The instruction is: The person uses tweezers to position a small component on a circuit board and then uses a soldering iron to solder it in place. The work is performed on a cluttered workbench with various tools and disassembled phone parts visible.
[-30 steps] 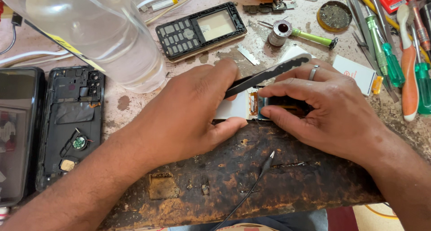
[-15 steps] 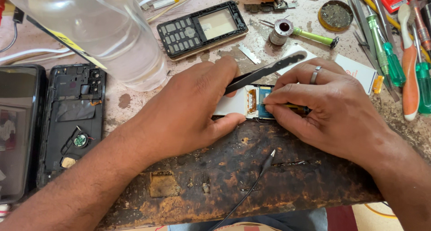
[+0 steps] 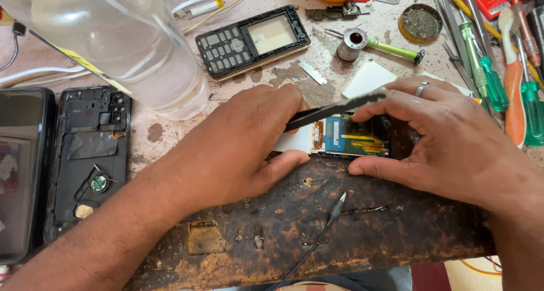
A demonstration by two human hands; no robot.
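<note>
- A small circuit board (image 3: 354, 135), blue with gold contacts, lies near the middle of the table, just behind the dark, scorched strip along the table's front edge (image 3: 351, 234).
- The left hand (image 3: 238, 149) rests to the board's left, thumb pressed against the white end of the board, fingers curled round black tweezers (image 3: 334, 107).
- The tweezers slant up and to the right over the board, their far end reaching the right hand's fingers.
- The right hand (image 3: 453, 138) closes on the board's right end: thumb at the near edge, fingers arched over the far edge; a ring (image 3: 420, 90) sits on one finger.
- The two hands stand close together with the board between them, both touching it.
- Whether the tweezer tips touch the board I cannot tell; the fingers hide them.
- A clear plastic bottle (image 3: 119, 47) stands at the far left of the table.
- A black keypad phone frame (image 3: 252, 42) lies behind the hands, toward the far edge.
- An opened phone shell (image 3: 88, 155) lies at the left edge, beside a dark screen panel (image 3: 20, 172).
- Green-handled screwdrivers (image 3: 487, 70) lie along the right edge.
- A thin wire probe (image 3: 331, 212) rests on the scorched strip, just in front of the board.
</note>
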